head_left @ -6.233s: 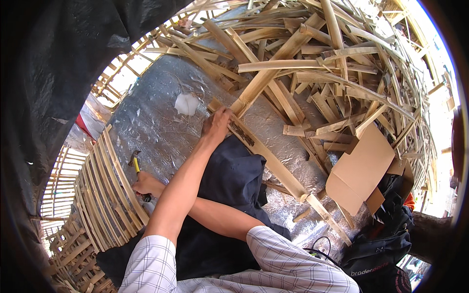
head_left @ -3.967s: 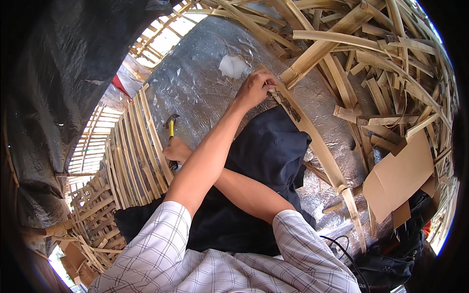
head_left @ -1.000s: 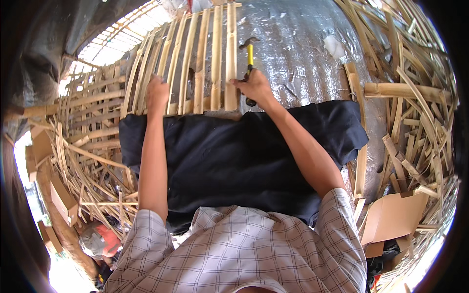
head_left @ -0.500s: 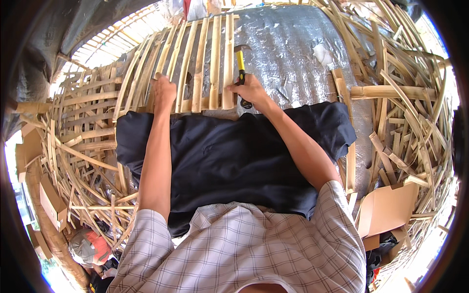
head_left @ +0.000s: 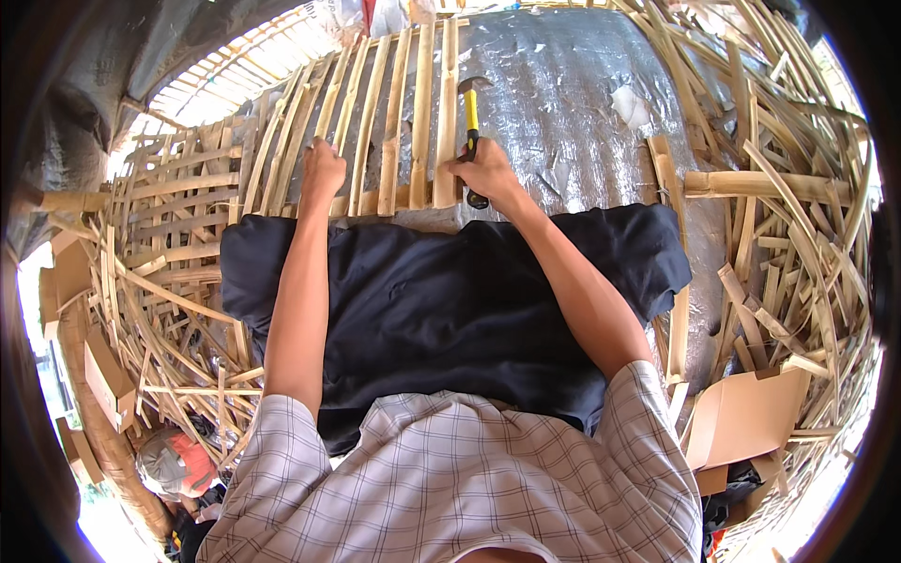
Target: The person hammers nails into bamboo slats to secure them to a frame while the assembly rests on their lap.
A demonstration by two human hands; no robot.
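A row of pale bamboo slats (head_left: 421, 113) lies side by side across a bamboo crosspiece (head_left: 402, 199) in front of me. My left hand (head_left: 324, 171) is closed around the near end of a slat (head_left: 330, 101) left of the middle. At the row's right end, my right hand (head_left: 488, 171) grips the black lower handle of a claw hammer (head_left: 471, 111). The hammer stands head away from me, its upper handle yellow. The right thumb reaches to the rightmost slat (head_left: 448, 122). Black cloth (head_left: 441, 300) spreads under my forearms.
Silver sheeting (head_left: 563, 103) stretches beyond and right of the slats. Woven bamboo (head_left: 183, 206) stands at left, and a heap of split bamboo (head_left: 798, 225) at right. An open cardboard box (head_left: 746, 418) sits low right. Another person (head_left: 178, 464) in a cap is low left.
The whole view has shifted slightly to one side. Near ends of the leftmost slats sit a little further right. Both hands keep their grips, and the hammer stays in my right hand.
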